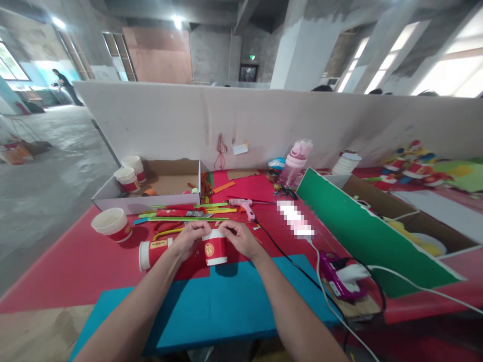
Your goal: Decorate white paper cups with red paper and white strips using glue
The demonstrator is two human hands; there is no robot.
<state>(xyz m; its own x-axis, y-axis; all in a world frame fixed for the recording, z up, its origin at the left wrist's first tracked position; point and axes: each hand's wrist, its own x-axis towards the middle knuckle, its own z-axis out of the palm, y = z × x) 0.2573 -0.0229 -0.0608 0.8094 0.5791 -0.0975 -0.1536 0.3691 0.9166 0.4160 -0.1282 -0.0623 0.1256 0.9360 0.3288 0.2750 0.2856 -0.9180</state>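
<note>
A red and white paper cup (216, 250) with a gold emblem is held between both hands above the table's front part. My left hand (190, 239) pinches it at the upper left, fingers closed. My right hand (240, 238) grips its upper right edge, also with closed fingers. Just left of my left hand, another paper cup (153, 253) lies on its side. Behind the hands lie a pink glue gun (243, 205), yellow-handled pliers (168, 233) and several coloured strips (184, 219).
Upright paper cups (112, 226) stand at the left beside a white open box (151, 205). A purple power strip (341, 279) with cables lies right, near a green-sided box (366, 231). A pink bottle (296, 163) stands at the back before a white partition (169, 120).
</note>
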